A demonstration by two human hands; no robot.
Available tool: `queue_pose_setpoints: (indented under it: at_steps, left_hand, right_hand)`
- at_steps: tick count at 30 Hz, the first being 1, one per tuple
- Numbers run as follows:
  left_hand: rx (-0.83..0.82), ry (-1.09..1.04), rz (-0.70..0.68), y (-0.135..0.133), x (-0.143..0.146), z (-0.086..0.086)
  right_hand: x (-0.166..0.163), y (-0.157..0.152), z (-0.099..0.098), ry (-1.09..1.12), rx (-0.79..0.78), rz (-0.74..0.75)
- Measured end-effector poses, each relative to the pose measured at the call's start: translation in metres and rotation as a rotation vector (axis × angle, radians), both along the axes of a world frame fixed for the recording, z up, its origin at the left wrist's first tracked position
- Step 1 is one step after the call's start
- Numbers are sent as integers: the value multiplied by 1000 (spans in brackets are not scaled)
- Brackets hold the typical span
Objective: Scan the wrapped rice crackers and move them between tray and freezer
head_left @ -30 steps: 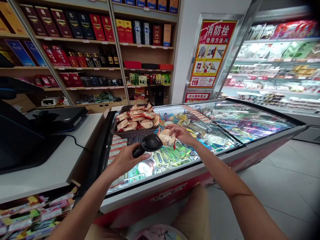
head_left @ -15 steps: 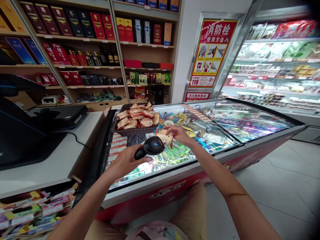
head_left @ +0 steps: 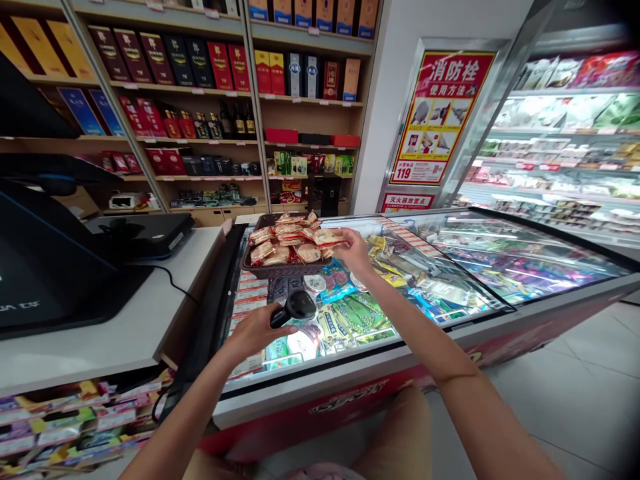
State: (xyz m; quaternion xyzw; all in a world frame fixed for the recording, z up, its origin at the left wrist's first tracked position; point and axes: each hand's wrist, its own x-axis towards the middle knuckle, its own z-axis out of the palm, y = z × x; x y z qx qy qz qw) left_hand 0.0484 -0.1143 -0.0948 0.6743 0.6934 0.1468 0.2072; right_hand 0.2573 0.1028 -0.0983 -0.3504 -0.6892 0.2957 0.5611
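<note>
My left hand [head_left: 253, 331] is closed round a black barcode scanner [head_left: 293, 308], held low over the glass lid of a chest freezer [head_left: 380, 347]. My right hand [head_left: 353, 248] reaches forward and pinches a small snack packet [head_left: 327, 238] at the right edge of a dark basket [head_left: 280, 270]. The basket stands on the freezer lid and is heaped with several similar red-and-tan packets [head_left: 285, 240]. Under the glass lie many coloured frozen goods.
A white counter [head_left: 100, 333] at the left carries a black till screen [head_left: 45, 267] and a cable. Wooden shelves [head_left: 200, 140] of boxed bottles fill the back wall. A red notice [head_left: 440, 113] and an open chiller [head_left: 560, 140] stand at the right. Tiled floor lies at the lower right.
My right hand has carried the snack packet forward from in front of the scanner to the basket's edge. My left hand has lowered the scanner a little. The view has shifted slightly.
</note>
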Motion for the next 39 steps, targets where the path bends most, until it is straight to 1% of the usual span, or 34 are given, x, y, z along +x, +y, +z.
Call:
queue_pose_setpoints:
  at_steps: [1,3,6,8,10,13,16,19,21,23,25,27,30,32,34,35,36,37,38,39]
  left_hand:
    - [-10,19,14,2,-3,-4]
    - [-18,50,37,5,-9,-10]
    - [-22,90,60,8,-15,-17]
    - [-15,109,67,12,-18,-23]
    - [-2,121,67,16,-19,-30]
    - [16,131,54,21,-21,-40]
    - [34,130,36,25,-24,-48]
    - [38,124,32,29,-27,-51]
    - [30,121,55,33,-30,-49]
    - [29,126,100,38,-34,-47]
    - [43,138,149,43,-37,-43]
    - [68,152,182,46,-38,-41]
    - [129,179,211,46,-33,-41]
    - [194,208,239,44,-26,-43]
    - [268,243,278,42,-16,-43]
    - [312,261,300,42,-11,-42]
    - [369,275,317,41,-6,-40]
    - [435,277,326,41,-1,-35]
    - [512,264,323,41,5,-28]
    - [595,227,291,40,10,-19]
  right_hand:
    - [-10,9,6,-55,-8,-62]
    - [-31,29,18,-164,-49,-137]
    - [-61,57,35,-265,-122,-198]
    - [-78,73,43,-315,-173,-232]
    - [-90,84,47,-421,-233,-207]
    - [-98,92,49,-583,-281,-97]
    - [-96,93,48,-611,-260,-62]
    - [-87,90,47,-612,-234,-61]
    - [-79,83,45,-565,-192,-62]
    - [-69,70,43,-468,-111,-53]
    - [-59,51,38,-350,-26,-27]
    - [-47,25,27,-244,26,9]
    - [-29,-14,-3,-108,40,100]
    - [-19,-36,-29,-42,-54,156]
    - [-11,-52,-53,-25,-138,159]
    - [-8,-58,-60,-27,-168,148]
    - [-5,-63,-64,-34,-185,137]
    - [-2,-68,-63,-38,-193,133]
    - [0,-73,-57,-38,-191,140]
    - [3,-79,-47,-37,-179,161]
